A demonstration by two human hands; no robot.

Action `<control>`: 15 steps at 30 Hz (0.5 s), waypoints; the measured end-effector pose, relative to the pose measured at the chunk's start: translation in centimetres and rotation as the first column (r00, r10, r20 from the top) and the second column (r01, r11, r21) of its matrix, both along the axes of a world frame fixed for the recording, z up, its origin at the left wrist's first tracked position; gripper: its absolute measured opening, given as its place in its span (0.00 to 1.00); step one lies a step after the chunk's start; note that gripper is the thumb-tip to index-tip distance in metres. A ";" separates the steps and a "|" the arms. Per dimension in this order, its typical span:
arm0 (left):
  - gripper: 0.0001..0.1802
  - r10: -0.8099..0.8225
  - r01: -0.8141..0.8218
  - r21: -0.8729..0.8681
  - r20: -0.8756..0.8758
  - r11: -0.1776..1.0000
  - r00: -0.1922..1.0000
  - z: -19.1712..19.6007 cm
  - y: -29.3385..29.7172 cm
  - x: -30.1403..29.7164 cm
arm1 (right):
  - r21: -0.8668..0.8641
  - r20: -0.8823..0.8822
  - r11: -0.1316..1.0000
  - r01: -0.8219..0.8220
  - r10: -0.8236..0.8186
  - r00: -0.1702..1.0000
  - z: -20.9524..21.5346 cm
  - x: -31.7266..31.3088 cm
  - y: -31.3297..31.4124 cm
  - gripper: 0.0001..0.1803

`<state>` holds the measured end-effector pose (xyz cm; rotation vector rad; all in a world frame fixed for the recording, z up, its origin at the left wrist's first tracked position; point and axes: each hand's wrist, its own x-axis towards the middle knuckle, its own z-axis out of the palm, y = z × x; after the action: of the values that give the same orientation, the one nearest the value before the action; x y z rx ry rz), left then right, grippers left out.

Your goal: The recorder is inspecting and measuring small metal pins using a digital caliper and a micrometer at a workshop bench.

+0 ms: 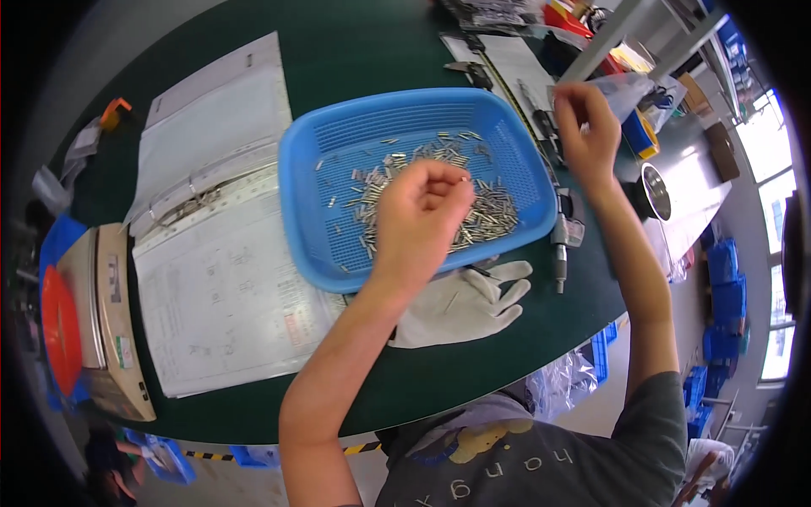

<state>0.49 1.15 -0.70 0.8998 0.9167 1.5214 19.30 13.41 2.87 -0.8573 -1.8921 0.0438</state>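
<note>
A blue plastic basket with a perforated bottom holds a heap of small silvery metal pins. My left hand is over the heap, thumb and fingers pinched together; a tiny bright spot shows at the fingertips, too small to name. Beyond the basket's right side, my right hand is raised, its thumb and forefinger also closed in a pinch. What it holds, if anything, I cannot make out. Beneath it lie measuring tools, and a micrometer rests beside the basket's right edge.
A white glove lies in front of the basket. To the left are an open ring binder with papers and a beige scale near an orange-red dish. A caliper lies at the back. A round metal bowl stands at right.
</note>
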 end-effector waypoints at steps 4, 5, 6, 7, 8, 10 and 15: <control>0.06 -0.024 0.022 -0.049 -0.036 0.999 0.999 -0.2 -0.5 -0.6 | 0.009 0.599 0.874 -0.487 0.385 0.702 -1.7 -0.6 -10.0 0.11; 0.06 -0.035 0.033 -0.047 -0.041 0.998 0.999 0.0 -0.6 -0.6 | -0.013 0.619 0.852 -0.524 0.418 0.665 -2.3 -0.9 -11.8 0.10; 0.06 -0.045 0.042 -0.049 -0.045 0.998 0.998 0.2 -0.7 -0.6 | -0.037 0.637 0.828 -0.560 0.451 0.624 -3.0 -1.3 -13.0 0.09; 0.07 -0.057 0.056 -0.032 -0.049 0.998 0.997 0.3 -0.7 -0.6 | -0.036 0.634 0.832 -0.554 0.448 0.631 -3.8 -1.6 -13.2 0.09; 0.07 -0.063 0.063 -0.015 -0.060 0.998 0.996 0.5 -0.7 -0.8 | -0.075 0.651 0.828 -0.556 0.463 0.602 -4.7 -2.1 -13.4 0.08; 0.08 -0.066 0.068 0.013 -0.111 0.998 0.992 0.2 -0.8 -0.7 | -0.106 0.661 0.825 -0.555 0.476 0.580 -5.5 -2.4 -13.8 0.07; 0.08 -0.063 0.060 -0.043 -0.070 0.997 0.996 0.3 -0.9 -1.2 | -0.088 0.714 0.812 -0.576 0.455 0.533 -5.8 -3.4 -13.4 0.07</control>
<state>-0.74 0.28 -0.43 0.9497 0.9600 1.4204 15.92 0.04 -2.90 -0.1271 -2.8059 -0.0918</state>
